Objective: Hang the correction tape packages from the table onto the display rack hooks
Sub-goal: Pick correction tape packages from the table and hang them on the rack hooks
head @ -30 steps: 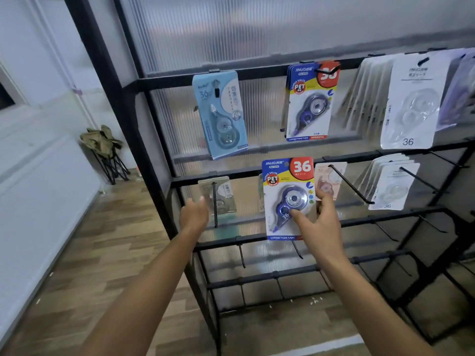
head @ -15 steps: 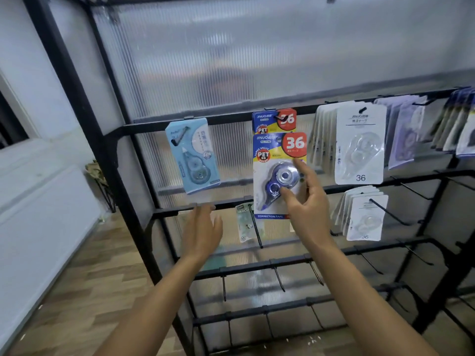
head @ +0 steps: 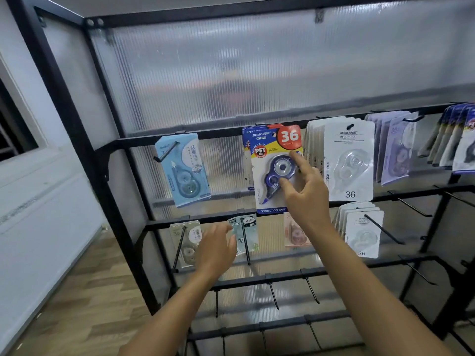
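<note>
Step in hand: hanging. The right hand (head: 305, 194) has its grip pinched on the blue-and-yellow carded correction tape package with red "36" disc (head: 273, 170), held upright, long axis vertical, print facing out, at the top-row black wire hook, over identical packs. Left hand (head: 216, 249) hovers relaxed, holding nothing. Whether the hang hole is on the hook cannot be told; next: seat it, then release.
</note>
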